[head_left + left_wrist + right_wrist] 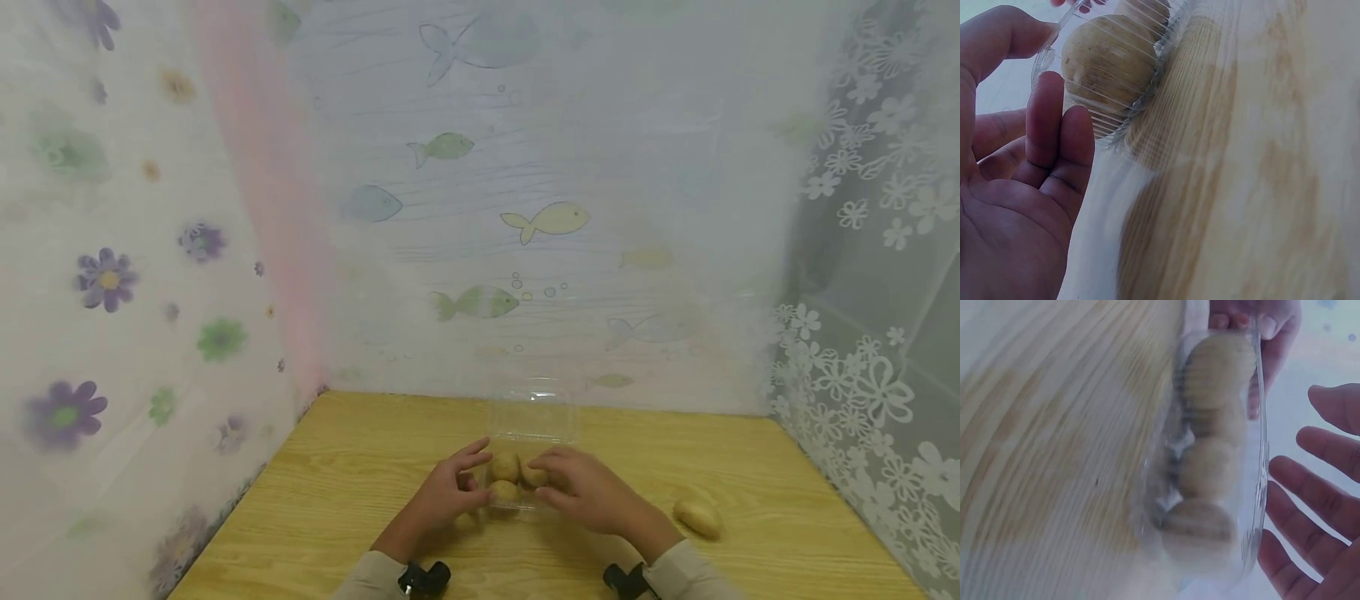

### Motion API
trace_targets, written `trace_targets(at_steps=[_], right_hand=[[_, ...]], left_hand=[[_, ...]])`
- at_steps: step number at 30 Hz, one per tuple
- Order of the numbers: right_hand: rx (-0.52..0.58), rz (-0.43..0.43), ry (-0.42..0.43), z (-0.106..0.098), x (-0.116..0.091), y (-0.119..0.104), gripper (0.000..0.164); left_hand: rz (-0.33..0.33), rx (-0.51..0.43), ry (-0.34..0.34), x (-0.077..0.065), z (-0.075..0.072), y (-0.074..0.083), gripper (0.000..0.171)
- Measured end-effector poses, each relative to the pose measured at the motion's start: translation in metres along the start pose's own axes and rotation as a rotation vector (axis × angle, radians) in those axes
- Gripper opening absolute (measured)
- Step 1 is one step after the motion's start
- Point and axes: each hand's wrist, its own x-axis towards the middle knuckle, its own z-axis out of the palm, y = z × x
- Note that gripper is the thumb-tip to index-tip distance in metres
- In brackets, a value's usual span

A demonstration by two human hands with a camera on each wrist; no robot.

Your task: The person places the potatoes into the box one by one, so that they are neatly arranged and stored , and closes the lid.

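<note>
A clear plastic box (pixel 517 507) with its lid (pixel 534 412) raised at the back stands on the table. Inside it lie several potatoes (pixel 1109 62), packed close together in the right wrist view (pixel 1207 469). My left hand (pixel 448 493) holds the box at its left side, the thumb on the rim in the left wrist view. My right hand (pixel 588 487) is at the box's right side, beside a potato (pixel 534 475). Its fingers (pixel 1300 481) are spread and loosely bent along the clear wall, holding nothing.
A single loose potato (pixel 697 517) lies on the wooden table (pixel 337 467), right of my right forearm. A fish-patterned curtain (pixel 645 167) hangs along the table's back edge. Flower-patterned sheets (pixel 112 350) flank it on both sides.
</note>
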Motion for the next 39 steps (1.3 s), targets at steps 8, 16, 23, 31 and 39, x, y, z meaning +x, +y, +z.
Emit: trace_targets(at_steps=[8, 16, 23, 31, 39], right_hand=[[-0.018, 0.009, 0.042, -0.012, -0.015, 0.008, 0.043], [-0.060, 0.003, 0.104, -0.022, -0.031, 0.016, 0.035], [-0.047, 0.000, 0.173, -0.031, -0.044, 0.025, 0.036], [-0.011, 0.034, 0.233, -0.042, -0.056, 0.032, 0.041], [0.006, 0.107, 0.268, -0.054, -0.071, 0.043, 0.044]], left_hand=[[0.005, -0.016, -0.012, 0.000, -0.001, -0.004, 0.073], [-0.003, -0.019, -0.009, -0.001, -0.002, -0.005, 0.074], [0.004, -0.007, -0.006, 0.000, -0.001, -0.002, 0.072], [0.012, -0.006, -0.011, 0.001, -0.002, 0.000, 0.071], [0.030, -0.013, -0.022, 0.002, -0.002, -0.004, 0.073]])
